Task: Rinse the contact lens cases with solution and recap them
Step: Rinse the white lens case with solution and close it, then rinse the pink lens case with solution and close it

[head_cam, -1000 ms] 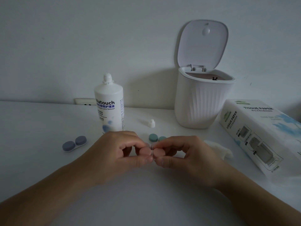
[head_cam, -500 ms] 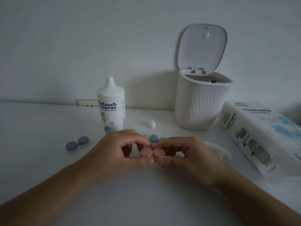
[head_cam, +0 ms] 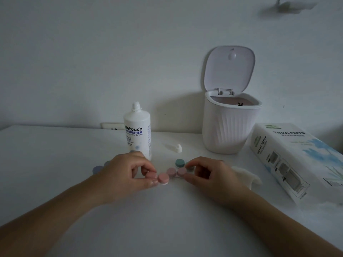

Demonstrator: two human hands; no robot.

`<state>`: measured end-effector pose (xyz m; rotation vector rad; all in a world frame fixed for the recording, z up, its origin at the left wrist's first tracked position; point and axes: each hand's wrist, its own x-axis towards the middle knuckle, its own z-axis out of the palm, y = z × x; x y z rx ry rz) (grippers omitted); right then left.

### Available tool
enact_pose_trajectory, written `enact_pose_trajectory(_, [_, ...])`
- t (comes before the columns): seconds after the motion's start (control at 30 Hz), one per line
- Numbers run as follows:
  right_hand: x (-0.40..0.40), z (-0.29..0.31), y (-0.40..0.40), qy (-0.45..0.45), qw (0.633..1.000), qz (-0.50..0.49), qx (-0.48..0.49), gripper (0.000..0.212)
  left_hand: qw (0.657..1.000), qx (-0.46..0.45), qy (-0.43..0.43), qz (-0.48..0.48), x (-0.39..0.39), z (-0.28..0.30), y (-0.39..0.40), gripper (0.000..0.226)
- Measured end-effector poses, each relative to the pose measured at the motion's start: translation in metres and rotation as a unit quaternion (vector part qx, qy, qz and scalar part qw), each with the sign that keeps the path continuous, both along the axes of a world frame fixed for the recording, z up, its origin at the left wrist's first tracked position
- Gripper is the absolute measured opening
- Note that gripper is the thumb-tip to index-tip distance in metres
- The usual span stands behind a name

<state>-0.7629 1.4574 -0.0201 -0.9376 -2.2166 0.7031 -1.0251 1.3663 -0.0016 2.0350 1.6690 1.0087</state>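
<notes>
Several pink round lens-case pieces lie in a row low over the white table [head_cam: 167,216] between my hands. My left hand [head_cam: 126,175] pinches the left pink pieces [head_cam: 163,178], one showing a white base. My right hand [head_cam: 209,175] pinches the right pink pieces [head_cam: 181,171]. Whether they are joined or separate, I cannot tell. A green lens case [head_cam: 179,162] sits just behind, partly hidden by my right fingers. A blue-grey lens case [head_cam: 97,169] peeks out behind my left hand. The solution bottle [head_cam: 137,130] stands uncapped, its small white cap [head_cam: 178,148] beside it.
A white ribbed bin [head_cam: 230,127] with its lid up stands at the back right. A tissue paper box [head_cam: 289,160] lies along the right side, with a crumpled tissue [head_cam: 245,175] by my right wrist. A wall socket [head_cam: 111,126] sits behind the bottle.
My hands have drawn apart and dropped lower. The two pink discs held together earlier now appear as a spread row of pink pieces. The view has tilted up.
</notes>
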Motion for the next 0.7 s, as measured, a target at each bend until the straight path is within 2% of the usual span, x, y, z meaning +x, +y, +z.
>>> enact_pose_trajectory(0.1, [-0.003, -0.004, 0.002, -0.042, 0.998, -0.005, 0.035, 0.013, 0.999, -0.006, 0.016, 0.037, -0.022, -0.002, -0.015, 0.019])
enact_pose_trajectory(0.3, [-0.007, -0.006, 0.004, -0.117, 0.991, -0.010, 0.059, 0.037, 0.992, 0.000, 0.041, 0.122, -0.054, -0.009, -0.034, 0.021])
enact_pose_trajectory(0.37, [-0.007, -0.006, 0.003, -0.118, 0.991, -0.012, 0.065, 0.035, 0.989, -0.021, 0.041, 0.138, -0.061, -0.011, -0.036, 0.024])
enact_pose_trajectory(0.47, [-0.007, -0.007, 0.001, -0.106, 0.992, -0.015, 0.068, 0.032, 0.983, -0.032, 0.086, 0.157, -0.067, -0.012, -0.037, 0.041])
enact_pose_trajectory(0.6, [-0.005, -0.008, 0.000, -0.095, 0.994, -0.017, 0.049, 0.029, 0.976, -0.038, 0.128, 0.173, -0.073, -0.012, -0.035, 0.043])
enact_pose_trajectory(0.7, [-0.005, -0.007, 0.000, -0.101, 0.994, -0.016, 0.028, 0.034, 0.970, -0.048, 0.144, 0.192, -0.076, -0.010, -0.032, 0.050])
